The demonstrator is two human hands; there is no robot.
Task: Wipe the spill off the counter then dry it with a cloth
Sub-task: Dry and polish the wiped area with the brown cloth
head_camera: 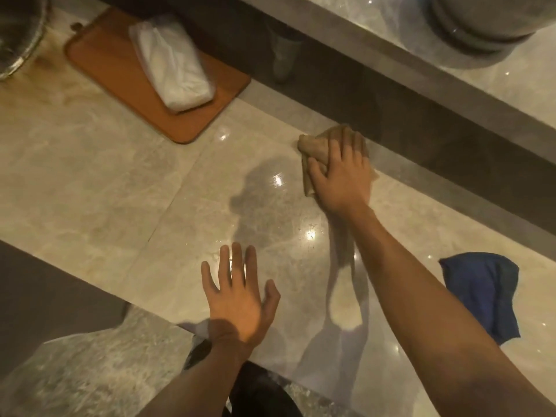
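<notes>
My right hand (341, 173) presses a crumpled tan cloth (314, 149) flat on the beige marble counter (99, 182), near its far edge. A wet sheen with small droplets (288, 230) lies on the counter just in front of that hand. My left hand (237, 291) rests flat near the counter's front edge, fingers spread, holding nothing. A blue cloth (484, 293) lies bunched on the counter to the right of my right forearm.
An orange cutting board (120, 76) lies at the back left with a white plastic-wrapped packet (173, 63) on it. A metal pot rim (18, 40) shows at the far left. Behind the counter runs a dark gap (391, 109), then a raised marble ledge bearing a grey vessel (481, 25).
</notes>
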